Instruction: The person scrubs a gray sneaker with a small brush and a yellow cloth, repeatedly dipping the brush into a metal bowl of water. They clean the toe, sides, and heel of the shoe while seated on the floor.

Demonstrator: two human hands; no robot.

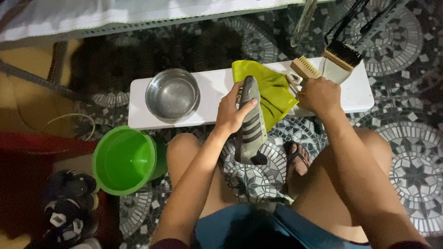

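My left hand (234, 110) grips a grey-green striped sneaker (251, 127) by its toe end, sole side to the left, held above my knees. A yellow-green cloth (270, 90) lies under and behind the shoe on the white bench (212, 87). My right hand (320, 95) is closed on a small tool handle (294, 82) at the bench's right part, next to a wooden brush with pale bristles (304, 68). A second brush with dark bristles (342, 55) lies just behind it.
A steel bowl (172, 94) stands on the bench's left half. A green bucket (127, 159) sits on the mosaic floor at left, with dark shoes (69, 207) beside it. My sandalled foot (297, 159) rests under the bench.
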